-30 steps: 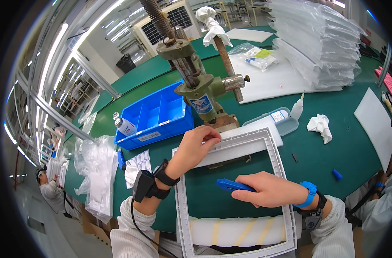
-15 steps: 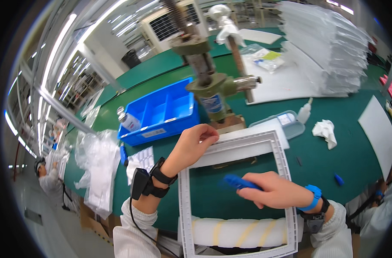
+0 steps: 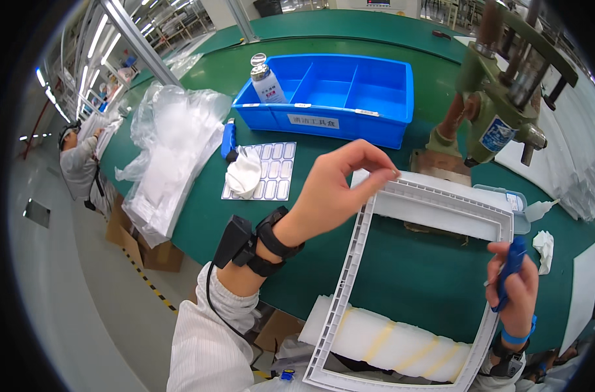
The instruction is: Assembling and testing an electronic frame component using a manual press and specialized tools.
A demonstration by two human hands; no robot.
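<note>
A white rectangular plastic frame (image 3: 347, 277) lies on the green table, its far side over a white foam pad and its near side over a taped foam roll (image 3: 402, 343). Above the frame's far left corner is my left hand (image 3: 340, 189), thumb and forefinger pinched together. Whatever is between those fingertips is too small to make out. My right hand (image 3: 516, 287) is closed round a slim blue hand tool (image 3: 510, 274), held upright beside the frame's right side. The tool's working end cannot be made out.
Beyond the frame stand a blue divided bin (image 3: 323, 114) with a pump bottle (image 3: 267, 83) and a green bench press (image 3: 487, 104). Left are a label sheet (image 3: 276, 171), crumpled cloth (image 3: 244, 173), blue cutter (image 3: 229, 138) and plastic bags (image 3: 173, 150). A dropper bottle (image 3: 539, 210) lies right.
My view has swung left, so the bin and press appear further right. The blue tool in my right hand has gone from over the frame's opening to its right side, turning upright.
</note>
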